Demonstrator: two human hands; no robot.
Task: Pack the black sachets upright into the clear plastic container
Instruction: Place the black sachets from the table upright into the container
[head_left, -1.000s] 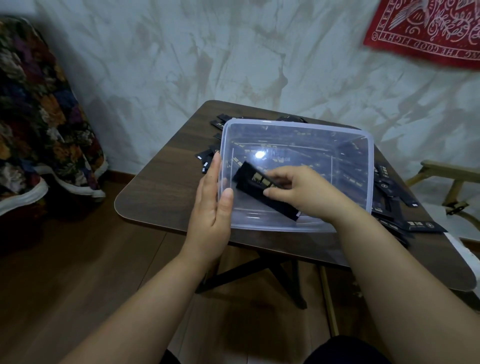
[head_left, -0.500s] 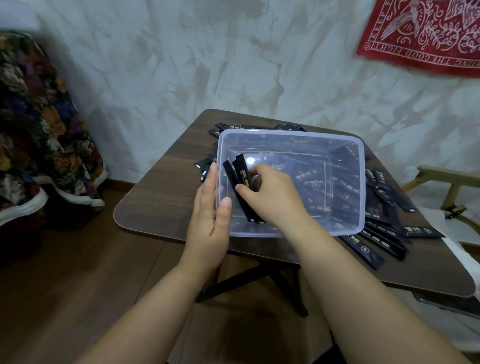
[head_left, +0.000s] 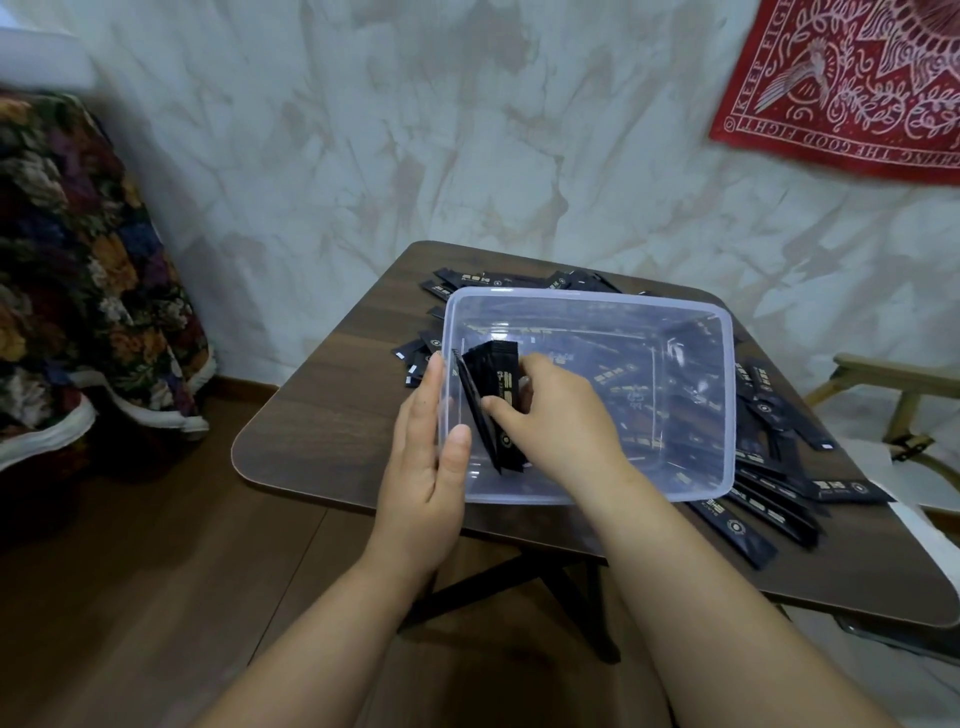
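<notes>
Far left in my head view, a flower-patterned cloth (head_left: 78, 291) hangs down to the wooden floor (head_left: 130, 571). Next comes the dark wood table (head_left: 322, 431), with a few loose sachets (head_left: 415, 353) lying flat on it just beside and behind the left wall of the clear plastic container (head_left: 587, 299).

The left hand (head_left: 423, 467) lies flat against the outside of that left wall. Its fingers are straight and pointing away from me, and the thumb rests at the near-left corner. It braces the wall rather than gripping it.

Inside, tight to the same wall, a small bunch of black sachets (head_left: 496, 384) stands on end, leaning slightly. The right hand (head_left: 563, 415) reaches in over the near rim and pinches them, thumb on the printed face and fingers curled round the far side. The rest of the container's floor is bare, with flat sachets showing through the clear walls.

To the right, a pile of sachets (head_left: 750, 527) is spread flat on the table, touching the container's right side. Beyond it stands a pale wooden chair frame (head_left: 883, 366), and a red patterned bandana (head_left: 852, 88) hangs on the marbled wall.
</notes>
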